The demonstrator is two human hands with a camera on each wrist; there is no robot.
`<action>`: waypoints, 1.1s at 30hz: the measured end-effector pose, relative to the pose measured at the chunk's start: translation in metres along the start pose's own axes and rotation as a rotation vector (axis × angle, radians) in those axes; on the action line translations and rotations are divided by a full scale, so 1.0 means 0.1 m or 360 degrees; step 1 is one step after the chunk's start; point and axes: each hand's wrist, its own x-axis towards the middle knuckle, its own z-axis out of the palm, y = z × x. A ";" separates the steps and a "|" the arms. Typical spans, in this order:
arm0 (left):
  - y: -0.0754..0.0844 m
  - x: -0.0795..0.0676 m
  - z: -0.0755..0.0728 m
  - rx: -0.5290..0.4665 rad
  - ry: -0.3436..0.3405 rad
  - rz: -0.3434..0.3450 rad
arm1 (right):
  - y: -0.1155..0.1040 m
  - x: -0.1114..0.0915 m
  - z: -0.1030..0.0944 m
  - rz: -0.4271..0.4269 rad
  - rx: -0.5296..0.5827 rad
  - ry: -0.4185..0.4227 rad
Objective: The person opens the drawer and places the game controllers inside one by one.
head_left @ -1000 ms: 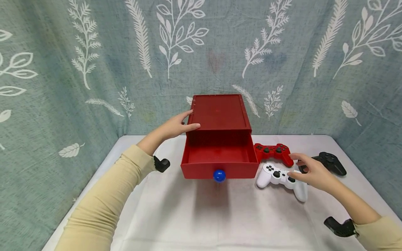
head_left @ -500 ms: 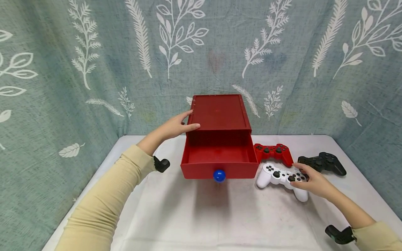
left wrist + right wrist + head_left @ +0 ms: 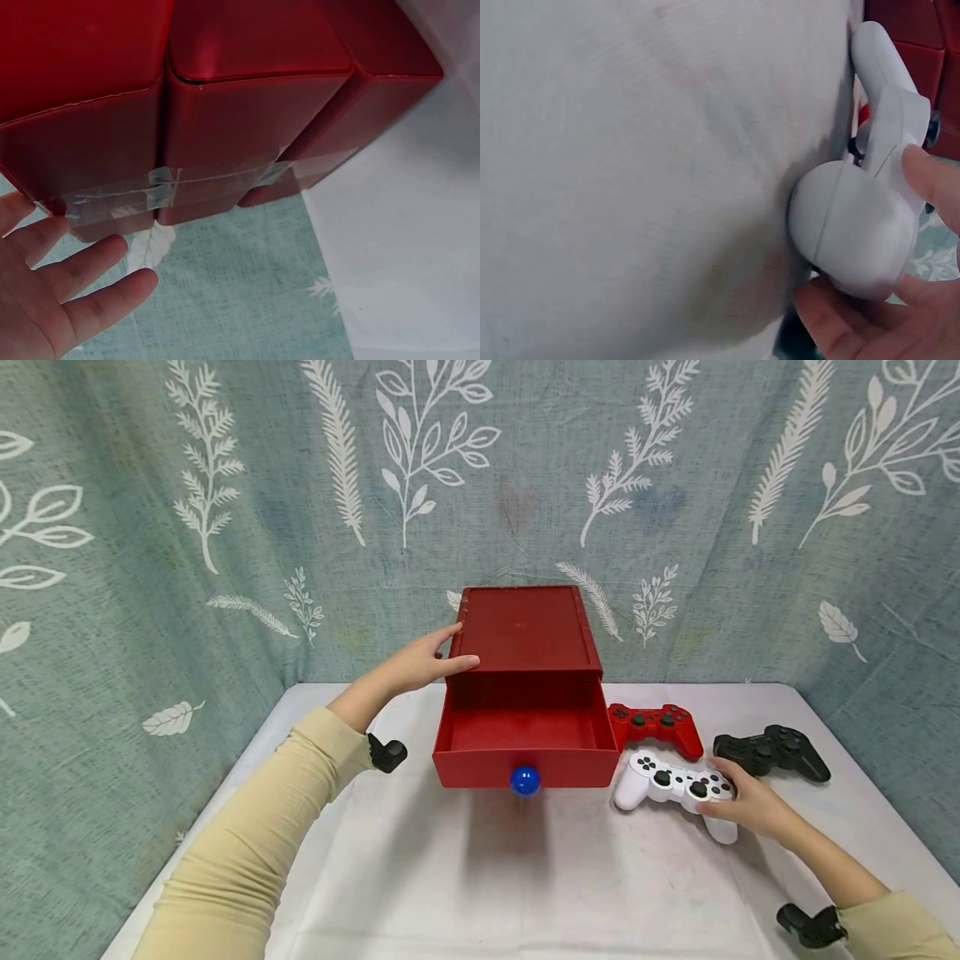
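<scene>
A red drawer cabinet [image 3: 525, 631] stands in the middle of the head view, its drawer [image 3: 472, 768] pulled out and its blue knob [image 3: 525, 781] facing me. My left hand [image 3: 416, 664] rests at the cabinet's left side, thumb over the top edge, fingers straight; the left wrist view shows these fingers [image 3: 97, 266] beside the taped red wall [image 3: 232, 135]. On the right, my right hand [image 3: 753, 806] grips the right end of a white game controller [image 3: 678, 783]. In the right wrist view the thumb [image 3: 934, 184] lies on one face of it, with fingers curled around the other side.
A red game controller [image 3: 652, 722] lies behind the white one, close to the drawer's right side. Further right is a black game controller [image 3: 783, 750]. A white cloth [image 3: 420, 877] covers the table, and a leaf-patterned green curtain [image 3: 517, 485] hangs behind.
My right hand has come down onto the white controller's right end, and its fingers have closed around it. My left hand and the cabinet have stayed still.
</scene>
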 end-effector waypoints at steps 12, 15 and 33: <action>-0.01 0.00 0.01 -0.0002 0.0009 0.0011 | 0.02 0.05 0.00 0.0090 -0.0061 -0.0102; -0.01 0.00 0.01 -0.0002 0.0005 0.0010 | 0.03 0.09 -0.02 0.0109 -0.0067 -0.0165; 0.00 -0.01 0.00 -0.0040 -0.0010 -0.0008 | -0.06 0.18 -0.04 0.0361 0.0189 -0.0328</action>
